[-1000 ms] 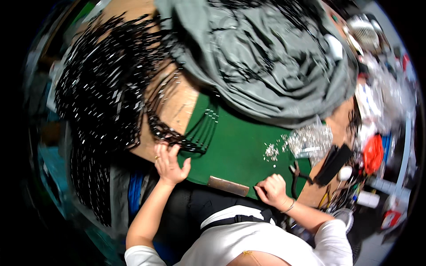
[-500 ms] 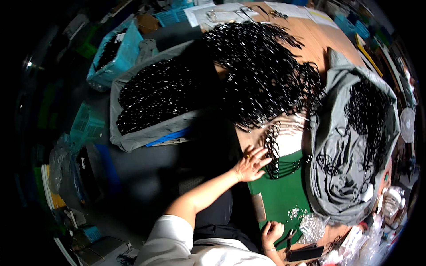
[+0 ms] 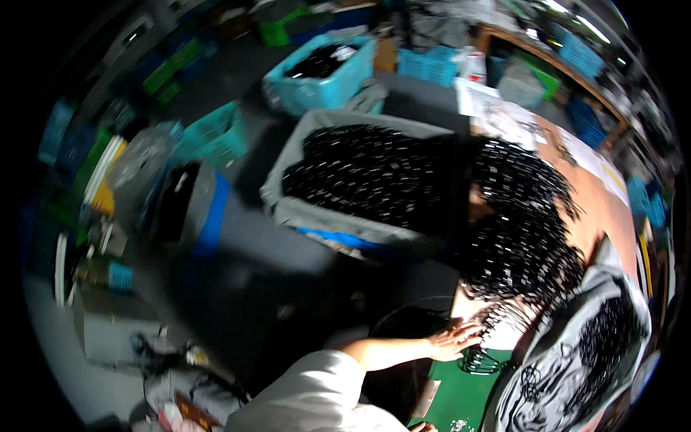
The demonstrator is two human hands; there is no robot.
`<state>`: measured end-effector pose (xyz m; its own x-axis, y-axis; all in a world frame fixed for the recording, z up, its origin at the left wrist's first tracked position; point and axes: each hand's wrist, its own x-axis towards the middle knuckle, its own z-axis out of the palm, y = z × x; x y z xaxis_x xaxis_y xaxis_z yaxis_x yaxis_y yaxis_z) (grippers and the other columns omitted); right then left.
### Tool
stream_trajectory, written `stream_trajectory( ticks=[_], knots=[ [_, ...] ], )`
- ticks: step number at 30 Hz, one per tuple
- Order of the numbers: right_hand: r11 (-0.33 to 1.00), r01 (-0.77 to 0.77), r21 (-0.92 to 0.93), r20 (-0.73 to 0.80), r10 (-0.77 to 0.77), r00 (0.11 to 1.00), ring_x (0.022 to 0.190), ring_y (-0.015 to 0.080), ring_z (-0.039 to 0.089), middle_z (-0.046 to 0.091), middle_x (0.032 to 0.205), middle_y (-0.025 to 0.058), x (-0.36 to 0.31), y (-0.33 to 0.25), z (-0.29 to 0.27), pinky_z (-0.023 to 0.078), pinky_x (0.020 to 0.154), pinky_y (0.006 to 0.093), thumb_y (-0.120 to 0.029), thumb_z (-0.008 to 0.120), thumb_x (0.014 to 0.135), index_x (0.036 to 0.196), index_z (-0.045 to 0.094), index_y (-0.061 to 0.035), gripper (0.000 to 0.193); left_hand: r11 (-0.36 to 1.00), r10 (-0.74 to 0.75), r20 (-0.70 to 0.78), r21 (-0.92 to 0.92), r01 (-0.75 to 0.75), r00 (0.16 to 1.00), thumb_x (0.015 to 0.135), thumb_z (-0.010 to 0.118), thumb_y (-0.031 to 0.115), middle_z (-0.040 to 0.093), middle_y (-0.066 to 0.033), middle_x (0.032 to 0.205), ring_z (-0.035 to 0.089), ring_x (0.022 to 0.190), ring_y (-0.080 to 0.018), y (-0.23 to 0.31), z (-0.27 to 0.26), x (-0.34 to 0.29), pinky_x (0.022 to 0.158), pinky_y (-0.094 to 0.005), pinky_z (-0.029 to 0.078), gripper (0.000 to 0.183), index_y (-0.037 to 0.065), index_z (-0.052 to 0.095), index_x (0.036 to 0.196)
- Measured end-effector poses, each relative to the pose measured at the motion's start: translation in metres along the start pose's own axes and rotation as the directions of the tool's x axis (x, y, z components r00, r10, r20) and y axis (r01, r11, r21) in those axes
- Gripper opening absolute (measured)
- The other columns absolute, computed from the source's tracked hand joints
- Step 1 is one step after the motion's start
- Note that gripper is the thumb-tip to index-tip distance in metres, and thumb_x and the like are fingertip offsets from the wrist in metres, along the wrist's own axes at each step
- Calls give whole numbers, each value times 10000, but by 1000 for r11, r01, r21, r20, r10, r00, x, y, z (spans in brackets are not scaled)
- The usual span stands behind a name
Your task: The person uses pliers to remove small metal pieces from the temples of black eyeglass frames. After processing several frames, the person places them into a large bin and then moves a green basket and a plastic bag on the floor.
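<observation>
My left hand (image 3: 452,342) reaches from the lower middle with its fingers stretched out. Its fingertips meet the edge of a small bunch of shiny black cords (image 3: 484,360), and whether they touch it is blurred. These cords lie across a green mat (image 3: 461,389) and a pale sheet (image 3: 509,333). Beyond them spreads a large heap of glossy black cords (image 3: 518,248) on the wooden table. Only a sliver of my right hand (image 3: 423,427) shows at the lower edge, by the mat; its fingers are mostly out of sight.
Left of the table stands a grey-lined bin (image 3: 284,212) full of black strands. On the right, grey cloth (image 3: 551,381) holds more black cords (image 3: 608,331). A light-blue crate (image 3: 317,90) and a teal basket (image 3: 216,137) stand farther off. Papers (image 3: 497,115) lie at the table's far end.
The view has swung left, so the table now sits farther right and lower. My left hand stays beside the small bunch with its fingers out. My right hand has nearly left the picture.
</observation>
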<state>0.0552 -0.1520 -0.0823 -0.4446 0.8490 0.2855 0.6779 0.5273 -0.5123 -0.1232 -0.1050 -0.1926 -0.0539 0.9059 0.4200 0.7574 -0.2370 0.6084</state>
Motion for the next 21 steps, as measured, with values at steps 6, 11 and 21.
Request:
stream_trajectory(
  ticks=[6,11,21],
  knots=[
    [988,50,144,109,-66,992,598,253,450,464,642,127,77,-12,45,375,567,351,-108,542,773,744,500,-27,95,915,-372,-80,-202,351,925,682,647,135,220,-152,1312,196,1242,-320,37,-84,-94,1015,-463,184,618,102,353,1225],
    [984,-52,171,253,7,967,605,214,458,475,652,117,66,-40,96,378,571,322,-88,545,768,760,499,-21,82,655,-730,-200,69,752,654,682,643,130,291,-189,1232,329,1106,-354,-26,-194,-207,917,-457,303,449,68,434,1075],
    [882,390,263,746,-443,498,615,317,577,579,661,142,111,-200,250,458,534,370,-104,500,699,667,584,-62,99,532,-846,-139,-178,828,515,766,594,160,560,-180,918,571,805,-295,-171,-421,-268,719,-385,459,394,11,438,1096]
  ],
)
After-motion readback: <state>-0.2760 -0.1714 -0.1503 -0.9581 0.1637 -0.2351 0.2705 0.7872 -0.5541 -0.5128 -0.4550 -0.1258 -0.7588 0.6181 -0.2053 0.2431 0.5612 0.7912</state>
